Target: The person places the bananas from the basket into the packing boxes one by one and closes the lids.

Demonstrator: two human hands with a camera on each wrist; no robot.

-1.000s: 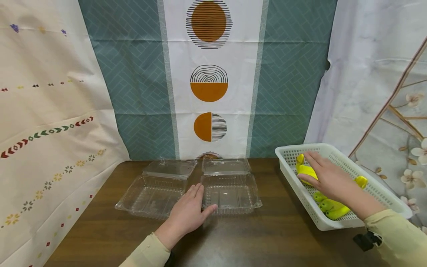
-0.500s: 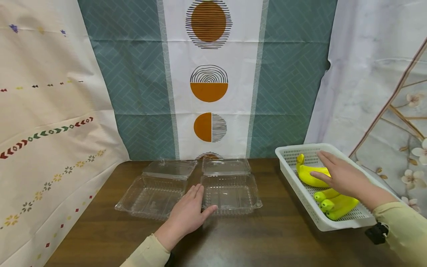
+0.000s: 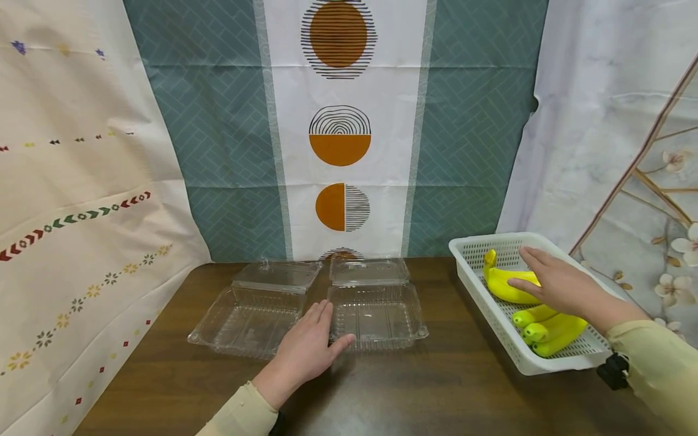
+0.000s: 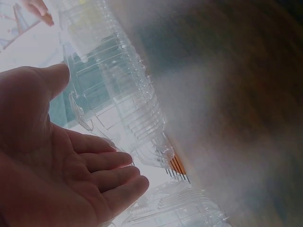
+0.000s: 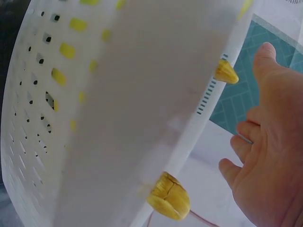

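Note:
In the head view my left hand (image 3: 305, 339) lies between two clear plastic clamshell boxes, fingers straight. The left box (image 3: 245, 324) and the right box (image 3: 376, 318) both stand with lids raised at the back. My right hand (image 3: 567, 290) hovers over a white perforated basket (image 3: 474, 287), fingers extended, holding nothing. Under it lie a yellow banana (image 3: 507, 287) and a bunch of several yellow-green bananas (image 3: 558, 333), partly covered by the hand. From the right wrist, banana tips (image 5: 169, 197) poke over the basket's rim, with the hand (image 5: 270, 137) beside it.
The dark wooden table (image 3: 414, 393) carries both boxes and the basket. A teal and white patterned cloth (image 3: 349, 169) hangs behind them. Side cloths hang at the left (image 3: 93, 212) and right (image 3: 616, 151), the right one close to the basket.
My right hand has drawn back to the right over the basket, uncovering more of the bananas, then held still. The left hand has stayed in place.

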